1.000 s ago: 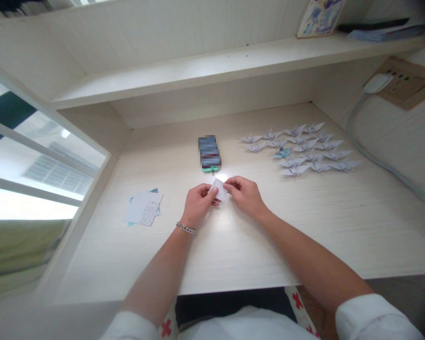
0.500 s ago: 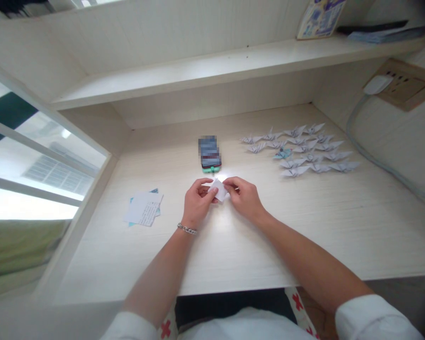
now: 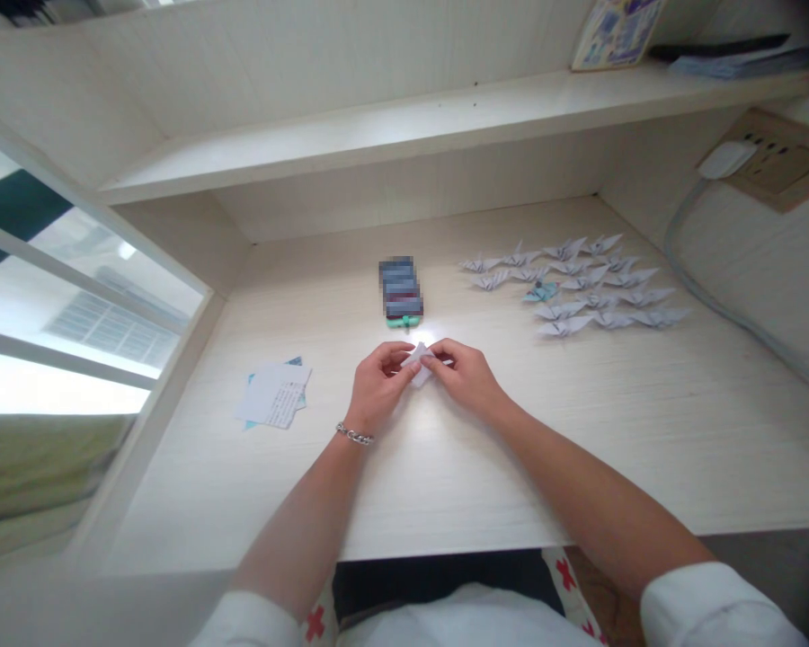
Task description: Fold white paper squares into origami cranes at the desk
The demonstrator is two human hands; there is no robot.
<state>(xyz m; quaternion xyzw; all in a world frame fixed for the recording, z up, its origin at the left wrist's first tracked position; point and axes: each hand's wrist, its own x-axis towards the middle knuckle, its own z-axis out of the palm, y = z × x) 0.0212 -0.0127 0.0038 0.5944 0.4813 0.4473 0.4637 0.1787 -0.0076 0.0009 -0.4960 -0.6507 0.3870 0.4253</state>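
A small folded piece of white paper is held between my two hands, low over the middle of the desk. My left hand grips its left side, thumb on top and fingers curled behind. From the right, my right hand pinches it, its thumb pressing the near face close to the left thumb. The paper's back side is hidden by my fingers. Just beyond the hands lies a phone, its screen blurred out, with a green piece at its near end.
Several folded paper cranes stand in rows at the back right, one of them blue. Loose paper sheets, one with handwriting, lie at the left. A shelf overhangs the desk's back. A cable hangs from the right wall socket.
My right thumb has moved left onto the paper's face, closer to my left thumb. The paper has turned slightly in my fingers. The view has shifted a little.
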